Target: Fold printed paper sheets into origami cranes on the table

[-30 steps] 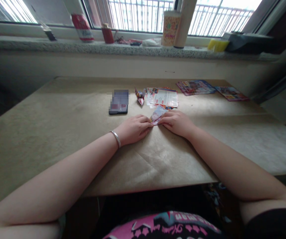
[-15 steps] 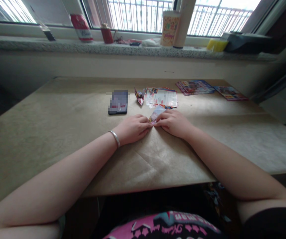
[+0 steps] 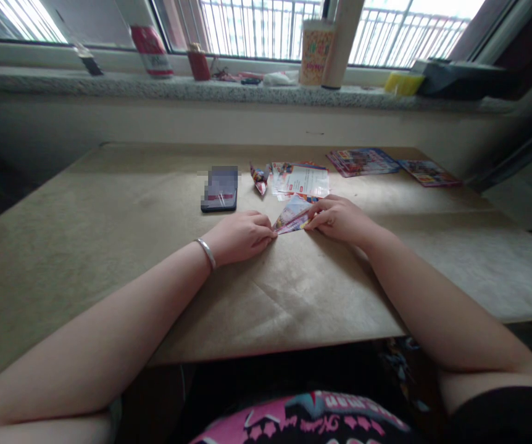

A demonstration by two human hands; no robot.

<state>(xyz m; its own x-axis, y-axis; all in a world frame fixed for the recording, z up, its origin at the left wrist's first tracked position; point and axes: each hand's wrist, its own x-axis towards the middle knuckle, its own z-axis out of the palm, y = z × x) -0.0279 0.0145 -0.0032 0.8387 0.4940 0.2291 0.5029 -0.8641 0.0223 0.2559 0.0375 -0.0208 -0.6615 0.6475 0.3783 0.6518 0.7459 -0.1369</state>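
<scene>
A folded piece of printed paper (image 3: 292, 214) lies on the table between my hands, narrow at its left end and wider to the right. My left hand (image 3: 242, 235) pinches its left tip, with the fingers curled together. At the right edge, my right hand (image 3: 337, 219) grips the paper between thumb and fingers. Just beyond it are loose printed sheets (image 3: 303, 180), one with text and red marks. A small folded paper figure (image 3: 260, 179) sits left of those sheets. Farther left a dark phone (image 3: 220, 190) lies flat, partly blurred.
Stacks of colourful printed cards (image 3: 363, 161) and a separate pile (image 3: 430, 172) lie at the table's back right. On the stone windowsill (image 3: 247, 92) stand a red can (image 3: 152, 52), a red container (image 3: 199, 63) and a patterned cup (image 3: 315, 54). The table's front edge runs before my body.
My right hand has moved right and slightly away along the paper, leaving more of it showing. The left hand has shifted a little left, and a gap has opened between both hands.
</scene>
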